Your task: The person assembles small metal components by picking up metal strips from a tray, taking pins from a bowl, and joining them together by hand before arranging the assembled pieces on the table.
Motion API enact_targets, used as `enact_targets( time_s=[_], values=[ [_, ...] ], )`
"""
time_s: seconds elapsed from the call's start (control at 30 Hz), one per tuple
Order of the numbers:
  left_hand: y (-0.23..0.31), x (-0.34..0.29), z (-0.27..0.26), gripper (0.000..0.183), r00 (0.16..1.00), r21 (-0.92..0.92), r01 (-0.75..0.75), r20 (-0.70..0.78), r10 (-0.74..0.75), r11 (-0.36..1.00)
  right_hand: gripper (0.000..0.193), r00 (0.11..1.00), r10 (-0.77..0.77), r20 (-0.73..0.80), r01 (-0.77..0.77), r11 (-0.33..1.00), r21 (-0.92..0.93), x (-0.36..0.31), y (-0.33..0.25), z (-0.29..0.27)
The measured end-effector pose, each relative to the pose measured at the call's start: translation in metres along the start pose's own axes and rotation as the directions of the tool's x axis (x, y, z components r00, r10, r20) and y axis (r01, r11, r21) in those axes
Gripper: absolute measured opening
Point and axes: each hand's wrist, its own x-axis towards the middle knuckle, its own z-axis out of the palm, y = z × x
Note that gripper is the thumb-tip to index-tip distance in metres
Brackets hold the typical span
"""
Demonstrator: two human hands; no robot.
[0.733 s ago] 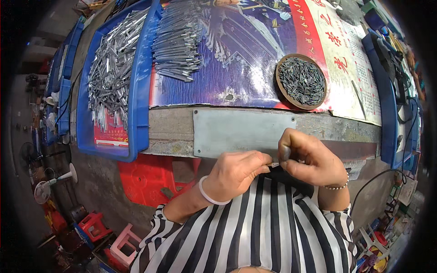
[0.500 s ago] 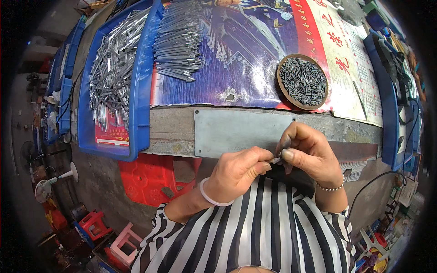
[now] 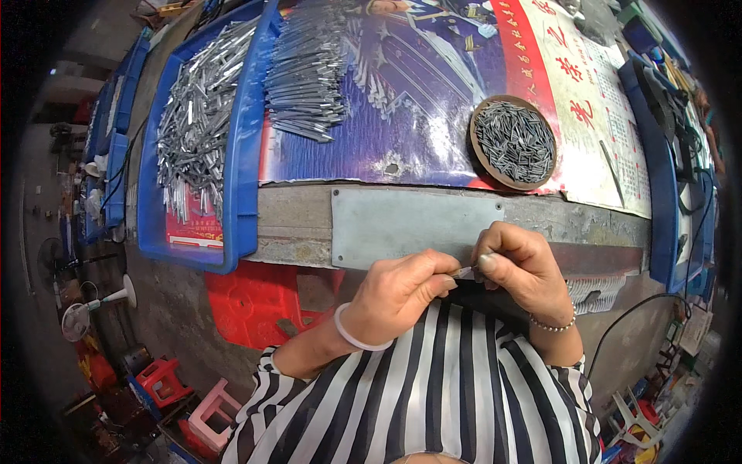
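Large red Chinese characters [image 3: 570, 69] run down the cream panel [image 3: 595, 158] of the poster [image 3: 433, 116] at two o'clock — small pale characters [image 3: 527, 83] along its red band [image 3: 533, 66] at one — and lettering marks the red sheet [image 3: 182, 230] at nine.

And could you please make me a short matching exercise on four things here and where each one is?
1. Small slim pale piece
2. Round brown bowl of dark metal pins
3. Red plastic stool
4. Plain white bangle

A. Around the left wrist
B. Below the front edge of the grey bench
C. Pinched by the left hand, beside the right hand
D. On the colourful printed poster

Pairs: 1-C; 2-D; 3-B; 4-A
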Motion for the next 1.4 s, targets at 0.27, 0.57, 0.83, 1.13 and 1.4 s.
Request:
enact_targets(
  time_s=[0.27,0.57,0.83,1.13,1.4],
  values=[
    [0.03,0.033,-0.102,0.016,0.954,0.61,-0.218,-0.033,0.299,0.762,0.019,0.937,-0.135,-0.321,0.158,0.986,0.047,-0.008,0.018,-0.014],
    [0.004,0.149,-0.196,0.016,0.942,0.831,-0.147,-0.048,0.333,0.536,0.012,0.85,-0.41,-0.33,0.291,0.888,-0.356,-0.006,0.031,-0.008],
    [-0.038,0.193,-0.221,0.015,0.969,0.938,-0.14,0.065,0.238,0.316,0.013,0.834,-0.441,-0.331,0.332,0.881,-0.338,-0.006,0.036,-0.012],
    [0.016,0.17,-0.18,0.014,0.954,0.879,-0.178,0.043,0.298,0.442,0.012,0.823,-0.477,-0.307,0.342,0.849,-0.403,-0.005,0.033,-0.014],
    [0.034,0.109,-0.106,0.018,0.916,0.766,-0.401,0.348,0.2,0.502,0.01,0.827,-0.482,-0.291,0.376,0.858,-0.351,-0.005,0.036,-0.009]
  ],
)
